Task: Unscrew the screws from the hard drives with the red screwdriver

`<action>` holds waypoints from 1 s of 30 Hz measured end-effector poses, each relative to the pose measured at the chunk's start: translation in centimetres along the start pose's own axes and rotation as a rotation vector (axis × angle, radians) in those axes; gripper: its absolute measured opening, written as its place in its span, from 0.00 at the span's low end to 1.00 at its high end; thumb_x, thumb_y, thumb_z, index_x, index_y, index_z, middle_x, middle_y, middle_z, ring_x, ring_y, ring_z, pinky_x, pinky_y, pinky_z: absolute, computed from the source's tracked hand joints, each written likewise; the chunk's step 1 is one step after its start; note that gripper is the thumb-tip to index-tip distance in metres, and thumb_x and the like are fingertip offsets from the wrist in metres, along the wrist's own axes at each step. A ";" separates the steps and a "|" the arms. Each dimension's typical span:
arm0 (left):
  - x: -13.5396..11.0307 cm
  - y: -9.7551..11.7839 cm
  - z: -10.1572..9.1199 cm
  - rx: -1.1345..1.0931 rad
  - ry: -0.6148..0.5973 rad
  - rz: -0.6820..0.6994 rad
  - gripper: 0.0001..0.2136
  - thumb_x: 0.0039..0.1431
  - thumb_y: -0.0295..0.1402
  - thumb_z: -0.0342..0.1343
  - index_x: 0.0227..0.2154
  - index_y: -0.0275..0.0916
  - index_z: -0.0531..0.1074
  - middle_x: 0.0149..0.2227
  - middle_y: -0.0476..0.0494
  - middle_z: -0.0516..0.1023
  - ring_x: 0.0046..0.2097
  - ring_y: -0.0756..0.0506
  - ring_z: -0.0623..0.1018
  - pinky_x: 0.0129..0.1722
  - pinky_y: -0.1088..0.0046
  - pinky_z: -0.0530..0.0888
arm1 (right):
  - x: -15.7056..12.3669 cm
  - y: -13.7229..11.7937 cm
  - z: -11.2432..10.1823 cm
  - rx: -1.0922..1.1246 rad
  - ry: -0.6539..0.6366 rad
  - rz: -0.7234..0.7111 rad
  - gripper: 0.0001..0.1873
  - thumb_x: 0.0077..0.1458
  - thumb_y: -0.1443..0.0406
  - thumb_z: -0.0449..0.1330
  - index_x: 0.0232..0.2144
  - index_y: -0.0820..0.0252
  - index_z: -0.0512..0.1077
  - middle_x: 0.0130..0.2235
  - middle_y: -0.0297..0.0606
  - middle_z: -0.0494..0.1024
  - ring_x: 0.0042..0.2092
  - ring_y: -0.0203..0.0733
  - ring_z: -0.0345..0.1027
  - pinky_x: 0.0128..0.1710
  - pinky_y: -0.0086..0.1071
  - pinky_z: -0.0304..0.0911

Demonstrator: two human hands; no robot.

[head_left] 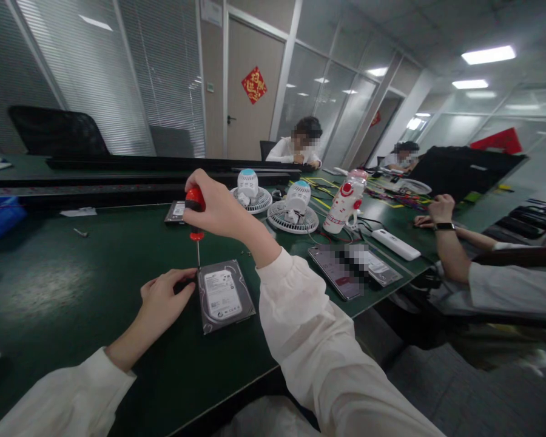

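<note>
A hard drive (222, 294) with a white label lies on the green table. My right hand (213, 203) is closed around the handle of a red and black screwdriver (195, 235). The screwdriver stands nearly upright, its tip down at the drive's far left corner. From the left, my left hand (170, 295) holds that same corner, with thumb and forefinger at the edge close to the tip. Any screw under the tip is hidden. Behind my right hand, a second hard drive (175, 212) shows in part.
Two white fans (295, 209) and a patterned bottle (346, 200) stand beyond my right forearm. To the right lie a phone (334, 273), another drive (382, 270) and a white power strip (395, 244). A blue bin (0, 217) is at left. A co-worker's arm (452, 249) rests at right.
</note>
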State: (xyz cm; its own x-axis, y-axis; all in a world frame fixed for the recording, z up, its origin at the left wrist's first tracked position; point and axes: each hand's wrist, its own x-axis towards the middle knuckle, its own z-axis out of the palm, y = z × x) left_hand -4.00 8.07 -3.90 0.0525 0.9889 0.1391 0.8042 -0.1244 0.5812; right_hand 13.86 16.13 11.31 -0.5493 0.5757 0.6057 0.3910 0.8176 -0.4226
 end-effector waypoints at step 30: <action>-0.1 -0.1 0.1 0.008 -0.003 0.013 0.22 0.62 0.41 0.49 0.52 0.45 0.82 0.54 0.41 0.85 0.59 0.34 0.81 0.65 0.45 0.68 | 0.0 -1.1 -0.3 -0.145 -0.101 0.032 0.20 0.68 0.64 0.58 0.60 0.64 0.72 0.57 0.46 0.75 0.55 0.49 0.72 0.58 0.43 0.66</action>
State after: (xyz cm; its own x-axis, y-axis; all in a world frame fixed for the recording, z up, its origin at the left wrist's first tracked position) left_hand -4.03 8.01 -4.02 0.0645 0.9874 0.1445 0.8083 -0.1366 0.5727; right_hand 13.63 15.25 11.93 -0.6030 0.6051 0.5198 0.5077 0.7937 -0.3350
